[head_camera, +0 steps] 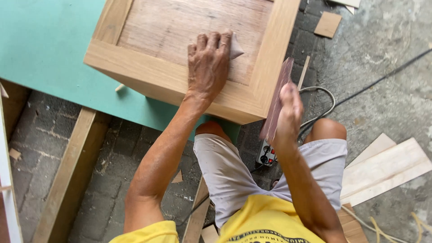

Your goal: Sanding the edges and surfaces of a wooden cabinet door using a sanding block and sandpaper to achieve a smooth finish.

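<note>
A light wooden box frame (148, 76) with a reddish plywood panel (180, 22) rests on a green board (40, 49). My left hand (208, 63) lies flat on the panel by the frame's near rail, pressing down a small folded piece of sandpaper (236, 47) that sticks out under the fingers. My right hand (288, 112) is off the box's right corner and grips a long reddish-brown sheet of sandpaper (276, 101), held on edge beside the frame's right side.
A power strip (266, 154) with cables (324, 96) lies on the paving between my knees. Pale wood offcuts (389, 168) lie at the right, a timber length (67, 175) at the left, and a small plywood square (327, 24) at the top.
</note>
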